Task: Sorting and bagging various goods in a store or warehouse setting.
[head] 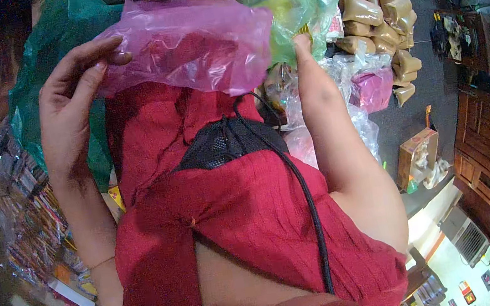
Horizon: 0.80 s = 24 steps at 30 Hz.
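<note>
A translucent pink plastic bag (209, 39) spreads across in front of my red clothing (241, 191). My left hand (69, 86) pinches its left end between thumb and fingers. To the right, my right hand (302, 42) reaches to a thin light-green plastic bag (318, 4). The fingers of that hand are largely hidden by the bag, so their grip does not show. Something yellow shows through the green film beside them. A black mesh pouch (234, 141) with a dark cord (314, 218) hangs against my front.
Several filled clear bags of brown contents (361, 7) are piled on the right. Nearer lie clear plastic packs (337, 72) and a pink packet (374, 90). A dark green bag (68, 51) stands at left, beside stacked packets (37, 222). An open cardboard box (419, 158) sits farther right.
</note>
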Motion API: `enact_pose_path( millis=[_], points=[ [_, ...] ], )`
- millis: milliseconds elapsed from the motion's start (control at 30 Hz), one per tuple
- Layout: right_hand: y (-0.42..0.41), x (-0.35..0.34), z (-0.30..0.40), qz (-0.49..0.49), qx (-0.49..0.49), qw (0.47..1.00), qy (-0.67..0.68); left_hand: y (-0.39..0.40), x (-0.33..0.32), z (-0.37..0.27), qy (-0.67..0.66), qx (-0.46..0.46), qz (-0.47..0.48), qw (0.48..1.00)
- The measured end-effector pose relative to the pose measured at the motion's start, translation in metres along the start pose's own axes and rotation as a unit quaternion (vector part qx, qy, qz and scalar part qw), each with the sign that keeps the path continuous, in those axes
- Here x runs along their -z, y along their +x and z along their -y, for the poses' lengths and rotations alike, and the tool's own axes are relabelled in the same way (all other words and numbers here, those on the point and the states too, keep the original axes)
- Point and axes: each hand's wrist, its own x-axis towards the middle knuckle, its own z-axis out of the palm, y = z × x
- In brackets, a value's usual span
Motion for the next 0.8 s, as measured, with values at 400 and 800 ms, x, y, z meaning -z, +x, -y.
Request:
enact_pose_path(
  millis=[400,800],
  points=[
    [-0.024,0.031,0.009,0.053,0.029,0.979,-0.194,0.005,0.003,0.011,-0.155,0.034,0.028,0.987],
    [-0.125,0.215,0.103,-0.105,0.342,0.929,-0.095,0.005,0.005,0.016,-0.213,-0.022,0.064,0.975]
  ],
)
